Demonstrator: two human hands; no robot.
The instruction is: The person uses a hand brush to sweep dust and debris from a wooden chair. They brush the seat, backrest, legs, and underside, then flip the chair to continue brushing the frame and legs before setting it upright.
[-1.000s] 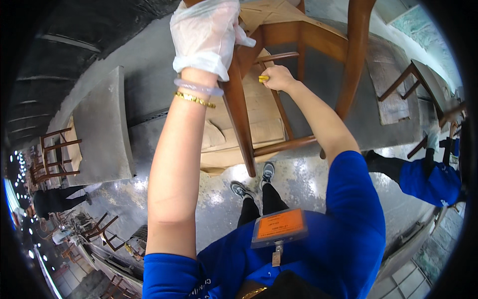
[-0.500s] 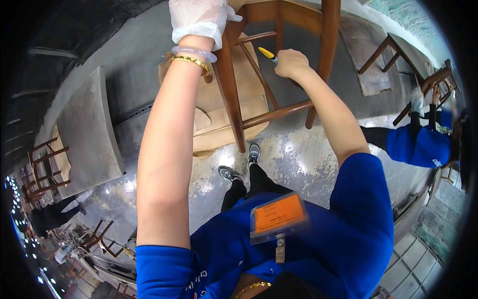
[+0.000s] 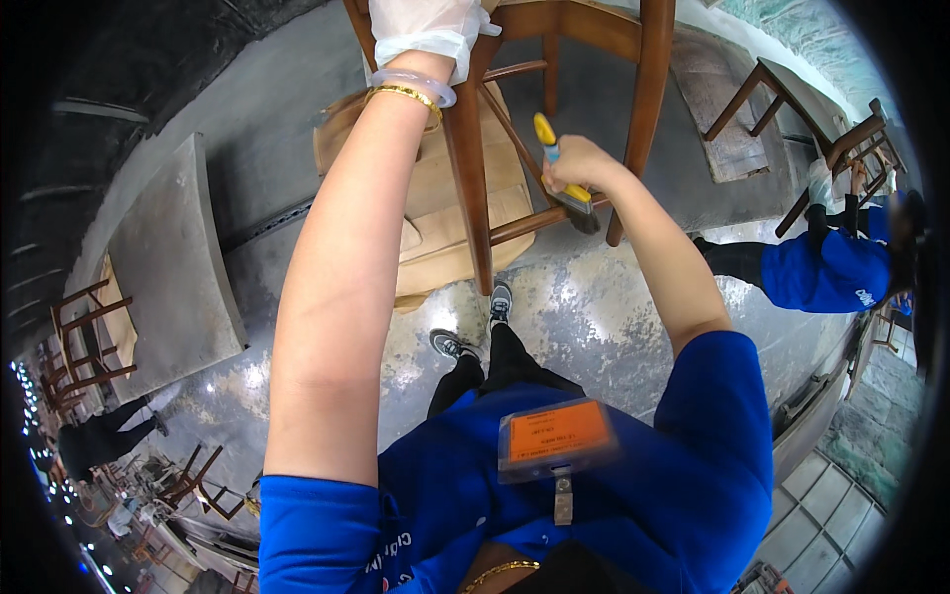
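A brown wooden chair (image 3: 470, 188) stands tilted in front of me, its legs and stretchers toward me. At the top edge, my left hand (image 3: 426, 25), in a thin whitish glove, is against the chair's frame; its fingers are cut off by the picture's edge. My bare right hand (image 3: 582, 163) is closed round a flat paintbrush (image 3: 575, 195) with a yellow and blue handle. The brush's dark bristles point down beside the right end of the lower stretcher (image 3: 534, 222); whether they touch it I cannot tell.
Brown cardboard (image 3: 435, 243) lies under the chair. To the left is a grey board (image 3: 178, 257) with another chair (image 3: 94, 332) beyond. At the right a co-worker in blue (image 3: 826, 267) handles a chair (image 3: 851, 158). Another person (image 3: 99, 436) is far left.
My right hand has turned and lowered the brush, so its bristles now show near the lower stretcher. My left hand and forearm sit slightly farther right in the picture.
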